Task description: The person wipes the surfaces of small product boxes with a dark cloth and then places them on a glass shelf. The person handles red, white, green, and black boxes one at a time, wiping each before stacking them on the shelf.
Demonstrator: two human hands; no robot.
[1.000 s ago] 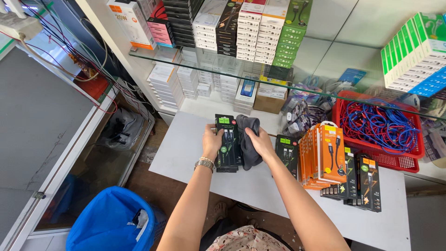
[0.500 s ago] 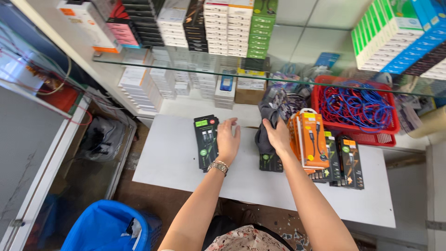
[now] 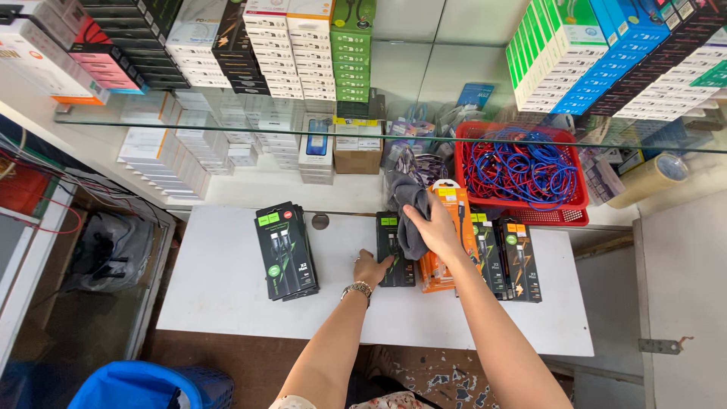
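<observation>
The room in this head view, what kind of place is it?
Probably a small shop or stockroom for phone accessories: stacked retail boxes on a glass shelf, a red basket of coiled cables, and black packaged cables on the white table.

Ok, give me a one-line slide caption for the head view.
Right hand presses a grey cloth onto a black package steadied by the left hand on a white table.

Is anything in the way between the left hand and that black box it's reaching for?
Nothing visible: the left hand already touches the black box on the white table. The right hand holds a grey cloth over the box's other side.
</observation>
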